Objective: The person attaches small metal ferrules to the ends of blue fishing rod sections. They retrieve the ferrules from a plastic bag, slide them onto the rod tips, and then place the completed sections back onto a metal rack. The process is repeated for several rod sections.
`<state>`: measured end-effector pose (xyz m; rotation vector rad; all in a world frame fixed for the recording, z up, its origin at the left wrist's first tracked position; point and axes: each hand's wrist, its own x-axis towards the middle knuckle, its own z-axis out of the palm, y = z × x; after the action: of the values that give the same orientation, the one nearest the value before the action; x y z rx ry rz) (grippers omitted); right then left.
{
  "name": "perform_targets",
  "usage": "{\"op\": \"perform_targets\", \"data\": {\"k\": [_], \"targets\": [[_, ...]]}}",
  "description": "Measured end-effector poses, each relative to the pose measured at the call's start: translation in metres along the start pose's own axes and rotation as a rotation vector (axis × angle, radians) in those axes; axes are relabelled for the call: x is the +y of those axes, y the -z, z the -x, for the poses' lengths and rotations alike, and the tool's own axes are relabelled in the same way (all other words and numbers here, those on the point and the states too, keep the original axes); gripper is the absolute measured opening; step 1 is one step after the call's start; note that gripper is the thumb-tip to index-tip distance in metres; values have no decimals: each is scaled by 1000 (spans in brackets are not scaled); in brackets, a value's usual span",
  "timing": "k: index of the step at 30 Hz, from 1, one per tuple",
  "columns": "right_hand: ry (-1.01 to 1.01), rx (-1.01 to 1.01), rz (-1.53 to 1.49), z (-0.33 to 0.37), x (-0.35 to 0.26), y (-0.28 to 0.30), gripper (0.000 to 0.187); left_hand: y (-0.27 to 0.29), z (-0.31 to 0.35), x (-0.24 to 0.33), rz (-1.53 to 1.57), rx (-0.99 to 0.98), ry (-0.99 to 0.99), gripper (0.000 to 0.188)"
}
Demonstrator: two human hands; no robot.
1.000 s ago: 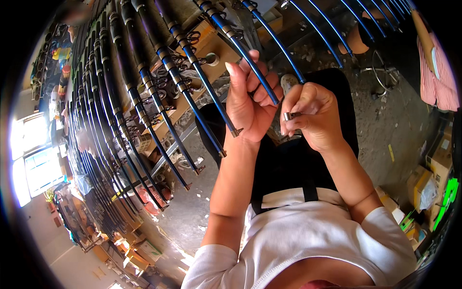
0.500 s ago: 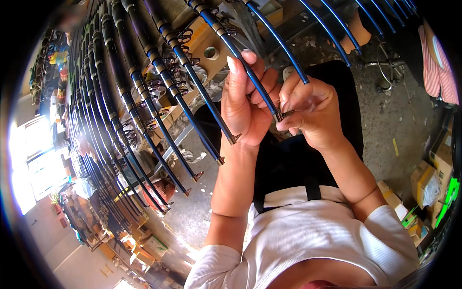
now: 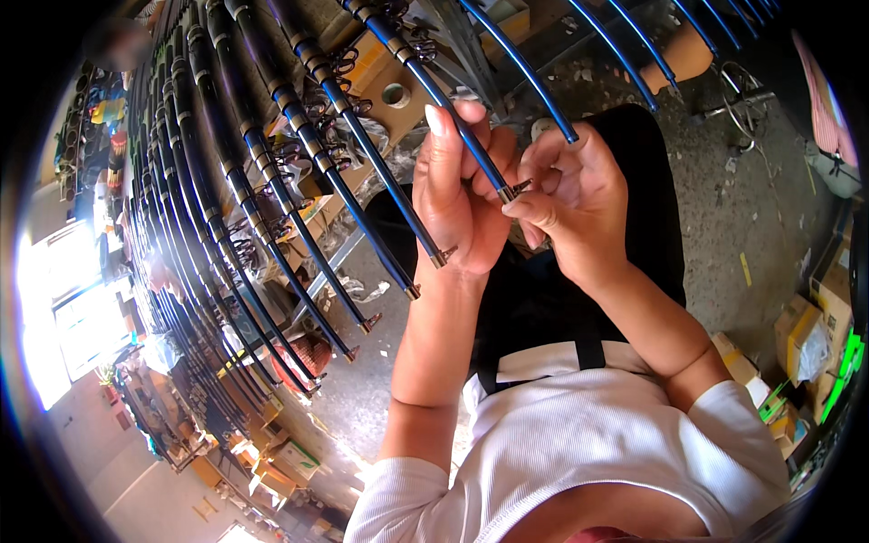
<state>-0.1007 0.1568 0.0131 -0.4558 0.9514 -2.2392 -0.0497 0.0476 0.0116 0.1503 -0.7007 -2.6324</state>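
A blue fishing rod (image 3: pixel 450 110) slants down in front of me, with a small brown metal guide (image 3: pixel 518 190) at its near end. My left hand (image 3: pixel 460 195) is around this rod close to that end, fingers curled behind it and thumb pointing up. On the other side, my right hand (image 3: pixel 579 204) has its thumb tip against the end of the rod, below the guide. Its index finger is lifted away from the thumb, and the guide's arm shows uncovered between them. Another fishing rod (image 3: pixel 528 72) ends just above my right fingers.
Several more dark and blue rods (image 3: pixel 367 240) hang in a row to my left, some with guides at their ends. A roll of tape (image 3: pixel 396 95) lies on cardboard behind. Another person's hand (image 3: pixel 685 56) is at the upper right. Cardboard boxes (image 3: pixel 801 339) stand at right.
My right fingers have loosened from the guide and spread apart, leaving it in plain sight. Both hands and the rod's end have shifted slightly up and left.
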Motion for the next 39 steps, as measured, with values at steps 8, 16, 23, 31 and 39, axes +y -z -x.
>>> {"op": "perform_targets", "data": {"k": [8, 16, 23, 31, 39], "targets": [[442, -141, 1232, 17, 2, 16, 29, 5, 19, -23, 19, 492, 165, 43], [623, -392, 1629, 17, 0, 38, 15, 9, 36, -48, 85, 524, 338, 30], [695, -399, 1391, 15, -4, 42, 11, 6, 37, -42, 164, 433, 377, 32], [598, -349, 1127, 8, -13, 49, 14, 1, 26, -46, 145, 444, 405, 32], [168, -138, 342, -10, -26, 50, 17, -5, -22, -32, 121, 242, 178, 36]]}}
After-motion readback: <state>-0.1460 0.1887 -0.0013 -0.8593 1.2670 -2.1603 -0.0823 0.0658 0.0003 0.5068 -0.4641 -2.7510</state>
